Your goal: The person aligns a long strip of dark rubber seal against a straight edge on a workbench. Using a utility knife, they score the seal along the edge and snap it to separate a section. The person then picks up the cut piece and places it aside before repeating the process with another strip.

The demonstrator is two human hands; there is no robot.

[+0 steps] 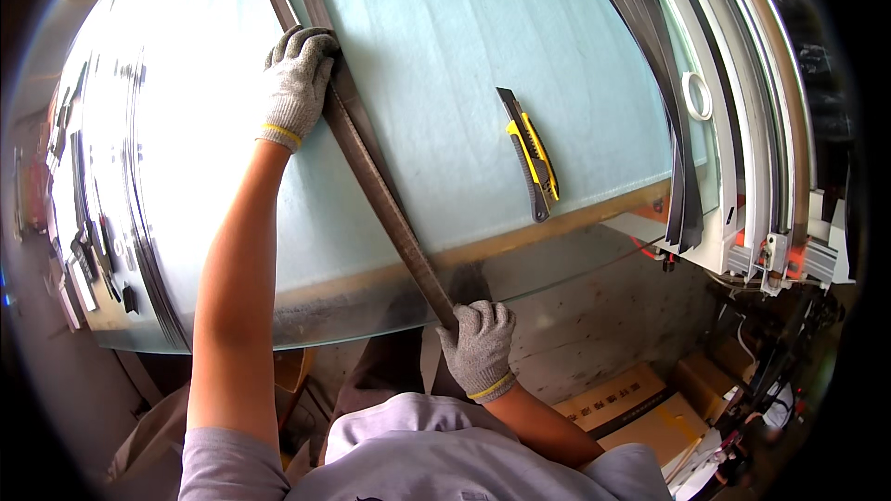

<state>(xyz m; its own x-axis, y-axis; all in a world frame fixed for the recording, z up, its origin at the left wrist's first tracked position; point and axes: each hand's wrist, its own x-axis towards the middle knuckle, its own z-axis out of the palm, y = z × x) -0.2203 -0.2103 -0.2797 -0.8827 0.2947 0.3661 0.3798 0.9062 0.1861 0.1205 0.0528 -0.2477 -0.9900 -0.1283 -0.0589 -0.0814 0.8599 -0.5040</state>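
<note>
**Long dark strip pinned across the pale sheet**

Because the dark metal strip [371,172] runs slantwise over the pale blue sheet [445,46] on my worktop [575,213], I take it at both ends. My left hand [295,83], gloved grey, is pressed over the far end with fingers curled on its edge; my right hand [479,345] is clenched round the near end, where the strip overhangs the worktop's edge. I judge it stiff along its length yet thin enough to flex, light, with edges that could cut, so gloves and a two-end hold suit it.

Right of the strip lies a yellow-and-black utility knife [532,156], apart from it. Further right, a white tape ring [697,96] sits among curved white frame rails [742,111]. Below the strip's near end, brown cardboard boxes [631,404] stand on the floor.
</note>
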